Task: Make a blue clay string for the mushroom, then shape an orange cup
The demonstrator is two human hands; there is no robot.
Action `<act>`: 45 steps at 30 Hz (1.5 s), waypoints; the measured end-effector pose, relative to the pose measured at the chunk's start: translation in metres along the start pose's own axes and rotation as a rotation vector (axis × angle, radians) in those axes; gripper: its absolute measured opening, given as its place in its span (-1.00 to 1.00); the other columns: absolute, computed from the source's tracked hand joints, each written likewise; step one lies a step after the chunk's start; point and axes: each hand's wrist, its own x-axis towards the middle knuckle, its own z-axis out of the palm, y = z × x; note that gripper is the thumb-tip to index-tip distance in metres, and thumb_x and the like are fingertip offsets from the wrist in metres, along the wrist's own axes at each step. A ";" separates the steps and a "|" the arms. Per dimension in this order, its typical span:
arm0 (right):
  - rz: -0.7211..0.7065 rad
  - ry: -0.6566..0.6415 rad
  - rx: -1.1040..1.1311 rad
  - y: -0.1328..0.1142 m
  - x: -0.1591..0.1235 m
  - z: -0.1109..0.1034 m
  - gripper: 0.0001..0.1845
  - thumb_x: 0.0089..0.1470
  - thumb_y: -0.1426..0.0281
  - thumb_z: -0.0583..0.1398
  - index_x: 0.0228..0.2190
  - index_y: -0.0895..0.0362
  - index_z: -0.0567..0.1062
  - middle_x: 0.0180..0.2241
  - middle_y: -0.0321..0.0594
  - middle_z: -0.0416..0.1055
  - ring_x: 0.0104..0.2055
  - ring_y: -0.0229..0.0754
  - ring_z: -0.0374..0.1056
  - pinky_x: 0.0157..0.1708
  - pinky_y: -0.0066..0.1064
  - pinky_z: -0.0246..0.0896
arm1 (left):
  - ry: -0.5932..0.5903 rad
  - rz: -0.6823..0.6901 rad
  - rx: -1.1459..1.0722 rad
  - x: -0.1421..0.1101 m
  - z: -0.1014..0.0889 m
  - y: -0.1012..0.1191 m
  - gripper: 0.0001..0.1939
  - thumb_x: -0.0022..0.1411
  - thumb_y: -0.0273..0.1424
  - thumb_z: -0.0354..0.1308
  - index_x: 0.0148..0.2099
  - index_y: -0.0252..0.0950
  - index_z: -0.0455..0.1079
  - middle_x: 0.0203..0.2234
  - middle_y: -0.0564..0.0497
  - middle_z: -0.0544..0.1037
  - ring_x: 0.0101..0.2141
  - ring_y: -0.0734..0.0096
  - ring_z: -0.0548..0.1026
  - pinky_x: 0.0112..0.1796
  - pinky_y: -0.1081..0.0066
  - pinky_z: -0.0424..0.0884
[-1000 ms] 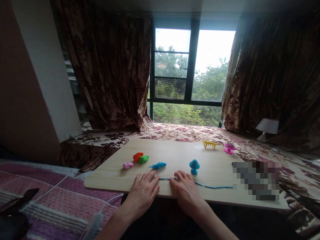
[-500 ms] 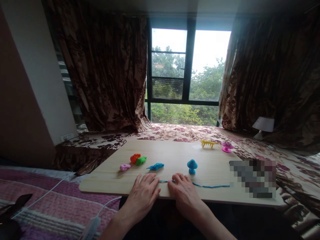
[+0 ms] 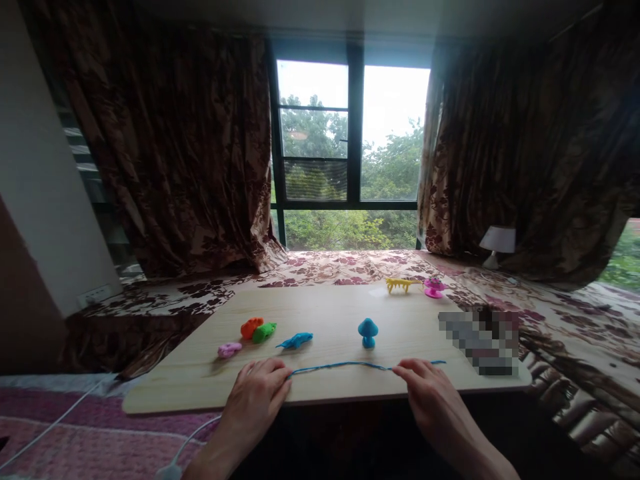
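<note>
With a clock laid over the view, its centre at the middle of the thin blue strand, the window is at twelve. The strand lies in a shallow arch near the close edge of the pale wooden tabletop.

Between eight and nine, the person's left hand is narrowed, thumb and fingertips closed on the strand's left end. Between three and four, the right hand pinches it too, and a short tail shows beyond the fingers toward three.

A blue mushroom figure stands upright near one o'clock. Toward ten lies a blue animal-like figure, and farther out a green figure touches an orange one. A pale pink figure sits near nine.

Farther off toward one, a yellow many-legged figure stands just beside a bright pink stemmed figure with a dotted top. A pixelated patch hides something at three, and a white-shaded lamp stands at two.
</note>
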 end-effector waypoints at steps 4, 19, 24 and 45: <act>0.123 0.085 -0.080 0.056 -0.002 -0.017 -0.66 0.03 0.46 0.04 -0.15 0.11 0.46 -0.14 -0.14 0.35 -0.09 -0.08 0.22 -0.06 -0.31 0.04 | -0.007 -0.099 -0.106 0.010 0.009 -0.006 -0.76 0.16 -0.24 -0.05 -0.30 -0.14 0.43 -0.28 0.05 0.46 -0.20 0.30 0.39 -0.14 0.29 0.26; 0.209 -0.016 -0.084 0.085 0.023 -0.027 -0.82 -0.05 0.43 0.11 -0.49 0.11 0.52 -0.40 -0.23 0.40 -0.36 -0.23 0.32 -0.37 -0.48 0.11 | 0.070 -0.158 -0.132 0.016 0.030 -0.025 -0.77 0.14 -0.22 -0.01 -0.23 -0.15 0.39 -0.24 0.07 0.49 -0.16 0.29 0.43 -0.15 0.30 0.35; 0.175 0.045 -0.100 0.062 0.016 -0.034 -0.69 0.05 0.48 0.01 -0.22 0.08 0.48 -0.28 -0.18 0.39 -0.22 -0.16 0.28 -0.22 -0.41 0.07 | 0.301 -0.093 0.057 0.016 0.030 0.008 -0.65 0.14 -0.27 -0.04 -0.06 -0.26 0.36 -0.14 -0.05 0.46 -0.14 0.12 0.41 -0.15 0.10 0.36; 0.034 0.149 -0.057 0.010 0.002 0.023 -0.75 -0.01 0.29 0.13 -0.23 0.02 0.43 -0.05 -0.22 0.27 0.16 -0.04 -0.06 0.13 -0.15 -0.27 | 0.148 0.179 -0.013 0.032 0.065 0.131 -0.63 0.24 -0.25 -0.13 0.06 -0.12 0.26 0.00 -0.02 0.36 0.03 0.21 0.25 0.05 0.04 0.06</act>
